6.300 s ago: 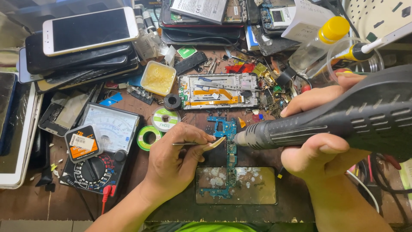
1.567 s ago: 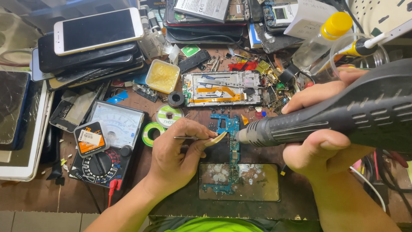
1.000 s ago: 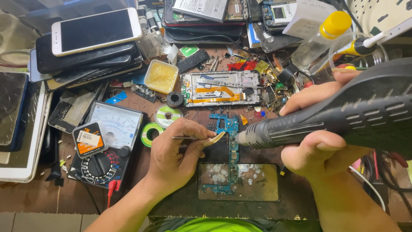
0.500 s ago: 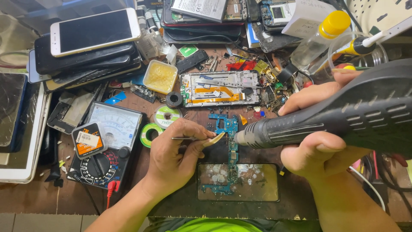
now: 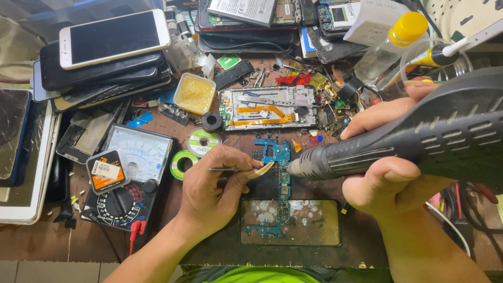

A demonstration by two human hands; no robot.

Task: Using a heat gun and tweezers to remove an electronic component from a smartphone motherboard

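Note:
My right hand [image 5: 393,157] grips a large black hot-air gun [image 5: 419,139], its nozzle pointing left at a blue phone circuit board [image 5: 277,181] lying on the worn bench. My left hand [image 5: 217,186] pinches slim metal tweezers [image 5: 233,169], tips aimed right at the same board, close to the nozzle. The board's lower end rests on a dark mat [image 5: 314,222] with white residue. Above the board lies an opened phone frame [image 5: 270,107] with an orange flex cable.
An analog multimeter [image 5: 128,178] sits at left, with solder wire reels [image 5: 201,141] beside it. A yellow flux tin [image 5: 195,93], stacked phones [image 5: 105,57] at top left, a yellow-capped bottle [image 5: 390,44] and scattered small parts crowd the far side.
Both hands hold nearly the same pose; the view has shifted slightly and the nozzle has edged a little left toward the board.

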